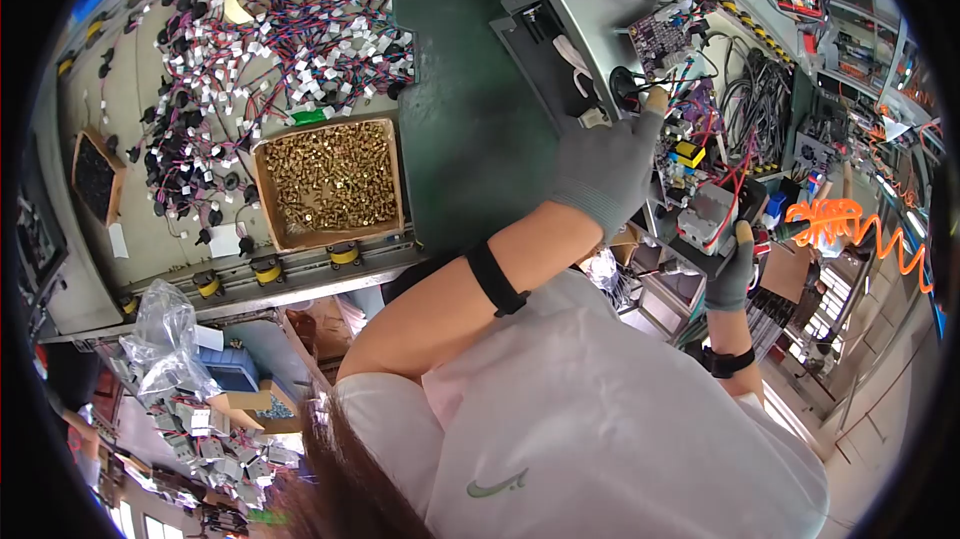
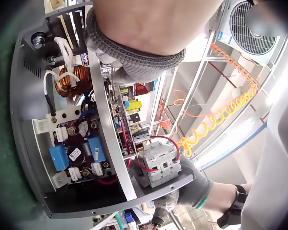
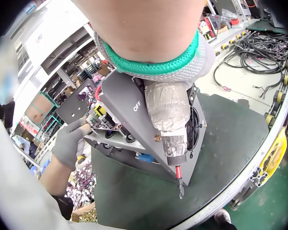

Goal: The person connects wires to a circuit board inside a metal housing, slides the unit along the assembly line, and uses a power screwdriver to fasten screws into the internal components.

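Observation:
A grey metal unit (image 1: 590, 34) with exposed circuit boards stands tilted on the green mat (image 1: 455, 139). My gloved left hand (image 1: 610, 164) grips the unit's inner plate beside the boards; the right wrist view shows its fingertips at the edge, though the thumb's hold is partly hidden. Below, my gloved right hand (image 1: 730, 274) is next to the grey block (image 1: 707, 217) at the unit's end. In the right wrist view it grips a tape-wrapped driver (image 3: 168, 110), whose red bit (image 3: 179, 177) points down past the panel marked OFF. A white coil lead (image 2: 65, 50) shows inside the unit.
A cardboard box of brass fittings (image 1: 330, 184) sits at left below heaped wire leads (image 1: 300, 39). Black cables (image 1: 755, 99) lie behind the unit. An orange coiled hose (image 1: 835, 224) hangs at right. Roller rails (image 1: 265, 269) run along the bench edge.

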Available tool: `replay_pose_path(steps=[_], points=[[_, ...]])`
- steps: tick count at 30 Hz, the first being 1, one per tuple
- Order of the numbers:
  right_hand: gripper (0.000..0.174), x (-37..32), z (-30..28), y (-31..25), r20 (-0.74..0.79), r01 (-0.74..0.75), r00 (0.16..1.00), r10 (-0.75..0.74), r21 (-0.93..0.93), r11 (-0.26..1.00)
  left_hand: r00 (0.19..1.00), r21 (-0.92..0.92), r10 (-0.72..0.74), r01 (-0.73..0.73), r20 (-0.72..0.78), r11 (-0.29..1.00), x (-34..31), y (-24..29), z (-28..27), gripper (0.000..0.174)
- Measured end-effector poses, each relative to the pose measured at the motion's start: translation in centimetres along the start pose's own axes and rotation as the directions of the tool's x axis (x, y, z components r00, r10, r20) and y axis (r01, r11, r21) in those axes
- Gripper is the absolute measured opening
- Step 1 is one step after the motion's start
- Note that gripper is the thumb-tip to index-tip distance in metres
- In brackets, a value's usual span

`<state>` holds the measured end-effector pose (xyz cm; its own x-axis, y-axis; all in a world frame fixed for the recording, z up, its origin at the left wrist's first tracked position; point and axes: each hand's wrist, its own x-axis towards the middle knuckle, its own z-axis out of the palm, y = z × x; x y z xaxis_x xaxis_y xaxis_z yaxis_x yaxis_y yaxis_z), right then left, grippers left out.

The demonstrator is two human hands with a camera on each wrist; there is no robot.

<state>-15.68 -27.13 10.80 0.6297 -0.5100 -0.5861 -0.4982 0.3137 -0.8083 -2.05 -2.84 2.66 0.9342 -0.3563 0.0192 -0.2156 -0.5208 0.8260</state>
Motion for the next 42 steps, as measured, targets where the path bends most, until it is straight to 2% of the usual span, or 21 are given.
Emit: replay_pose_path(steps=[1,3,4,5,7,11,14,16,17,18,21,22,25,31,33,35,37,38,40,41,42], points=[[0.047,0.1,0.0,0.1,0.004,0.007,1.0,-0.007,0.002,1.0,1.0,0.002,0.005,-0.005,-0.006,1.0,-0.4,-0.1,-0.3,0.054],[0.046,0.3,-0.1,0.4,0.006,-0.019,1.0,0.019,0.061,0.998,0.985,-0.187,-0.163,0.169,0.049,0.968,-1.5,-0.4,-1.7,0.057],[0.043,0.8,-0.6,0.8,-0.036,0.009,0.999,-0.005,0.121,0.993,0.932,-0.195,-0.306,0.343,0.195,0.919,-1.6,-0.5,-2.6,0.056],[0.037,1.0,-0.9,1.3,-0.12,0.16,0.981,-0.153,0.054,0.986,0.94,-0.196,-0.279,0.316,0.196,0.928,-1.8,-0.7,-3.1,0.056],[0.025,1.0,-0.3,2.1,-0.278,0.269,0.923,-0.267,-0.031,0.963,0.881,-0.193,-0.457,0.473,0.123,0.86,-2.4,-1.2,-3.0,0.06],[0.015,0.2,2.3,1.2,-0.253,0.378,0.884,-0.394,-0.111,0.919,0.876,-0.179,-0.436,0.472,0.207,0.863,-2.0,-1.9,-2.3,0.06],[0.017,1.3,1.1,2.3,-0.214,0.418,0.882,-0.419,-0.055,0.907,0.963,-0.291,-0.266,0.269,0.05,0.918,-1.0,-2.9,0.3,0.055],[0.018,0.8,1.5,2.4,-0.255,0.432,0.861,-0.441,-0.095,0.897,0.92,-0.368,-0.385,0.335,-0.069,0.867,0.1,-2.4,0.6,0.043],[0.018,0.5,2.0,2.1,-0.263,0.479,0.836,-0.481,-0.075,0.874,0.936,-0.349,-0.348,0.309,-0.054,0.885,0.5,-2.2,0.6,0.043],[0.019,0.9,1.1,2.8,-0.267,0.426,0.859,-0.438,-0.104,0.899,0.899,-0.329,-0.436,0.401,-0.035,0.855,0.7,-2.2,0.5,0.039],[0.038,1.4,2.1,2.6,-0.258,0.579,0.794,-0.55,0.048,0.814,0.848,-0.127,-0.53,0.525,-0.007,0.842,1.7,-1.6,-0.4,0.031],[0.053,1.3,1.3,2.9,-0.206,0.506,0.846,-0.491,0.022,0.862,0.851,-0.096,-0.524,0.524,0.019,0.847,2.0,-1.0,-0.8,0.03],[0.06,0.8,1.3,2.1,-0.251,0.446,0.868,-0.429,0.012,0.895,0.847,0.038,-0.529,0.527,0.049,0.849,2.8,0.3,-0.9,0.03],[0.051,3.4,-1.8,1.5,-0.327,0.536,0.796,-0.51,-0.012,0.844,0.839,-0.011,-0.539,0.542,0.076,0.841,4.6,1.4,3.2,0.034],[0.05,5.9,-4.6,1.0,-0.347,0.601,0.741,-0.574,-0.038,0.798,0.841,-0.023,-0.529,0.534,0.113,0.845,5.9,2.2,6.0,0.032],[0.044,7.5,-7.2,-0.6,-0.385,0.568,0.762,-0.522,0.009,0.823,0.881,-0.223,-0.431,0.467,0.193,0.855,7.2,2.7,9.5,0.029],[0.038,10.5,-11.4,-1.4,-0.408,0.582,0.738,-0.537,-0.017,0.813,0.866,-0.047,-0.33,0.373,0.375,0.927,8.8,5.3,11.2,0.026],[0.036,12.3,-13.6,-1.9,-0.423,0.587,0.723,-0.547,-0.041,0.808,0.87,-0.055,-0.33,0.375,0.365,0.926,8.6,6.2,12.6,0.026],[0.035,15.0,-18.0,-3.6,-0.47,0.527,0.708,-0.528,-0.146,0.837,0.736,-0.305,-0.317,0.575,0.598,0.759,7.9,7.0,15.0,0.026],[0.037,16.3,-20.3,-4.4,-0.503,0.455,0.705,-0.5,-0.221,0.863,0.739,-0.308,-0.328,0.58,0.588,0.754,7.5,6.7,15.0,0.026],[0.039,18.3,-23.6,-5.4,-0.53,0.346,0.69,-0.493,-0.357,0.868,0.622,-0.376,-0.288,0.714,0.728,0.59,6.9,6.3,14.8,0.03]])
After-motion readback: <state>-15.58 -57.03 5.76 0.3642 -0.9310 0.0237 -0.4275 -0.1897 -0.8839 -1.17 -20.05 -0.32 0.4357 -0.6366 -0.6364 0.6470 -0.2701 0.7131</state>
